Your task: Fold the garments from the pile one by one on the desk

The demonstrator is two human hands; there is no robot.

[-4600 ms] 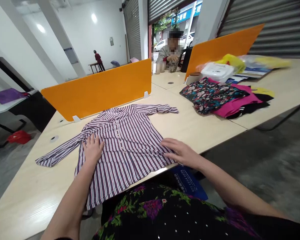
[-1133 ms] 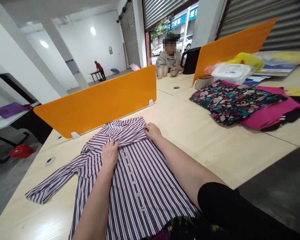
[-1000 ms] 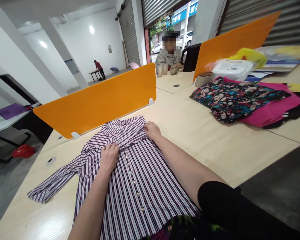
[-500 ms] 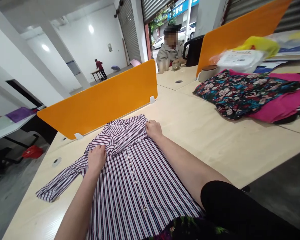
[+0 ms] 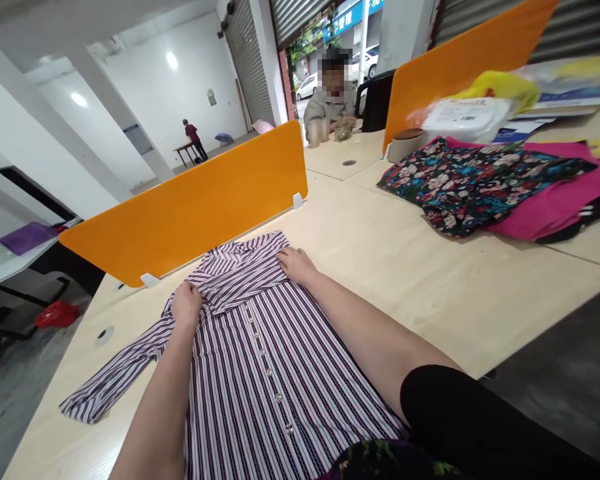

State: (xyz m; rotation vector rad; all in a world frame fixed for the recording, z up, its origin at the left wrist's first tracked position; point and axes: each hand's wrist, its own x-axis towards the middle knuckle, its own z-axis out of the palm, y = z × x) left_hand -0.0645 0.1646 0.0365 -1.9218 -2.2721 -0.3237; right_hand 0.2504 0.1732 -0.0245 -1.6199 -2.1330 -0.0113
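A striped button-front shirt [image 5: 240, 373] lies spread front up on the table, collar toward the orange divider. Its right-hand sleeve [image 5: 245, 283] is folded across the chest, while the other sleeve [image 5: 117, 370] stretches out to the left. My left hand [image 5: 186, 305] is closed on the striped fabric near the left shoulder, where the folded sleeve ends; its fingertips are partly hidden. Lying on the fold at the shirt's right shoulder, my right hand [image 5: 297, 265] has its fingers extended over the cloth. Small shiny buttons [image 5: 269, 373] run down the front.
An orange divider [image 5: 195, 207] stands just behind the collar. Floral and pink garments [image 5: 480, 187] lie at the right, near white packages [image 5: 467, 119] and a round container [image 5: 405, 143]. A person [image 5: 330, 100] sits across the table by a black kettle [image 5: 377, 100]; another person [image 5: 193, 140] stands far off.
My left hand has shifted slightly left and closed on the fabric, and the folded sleeve lies straighter across the chest. My right hand has flattened at the shoulder. The view has shifted slightly.
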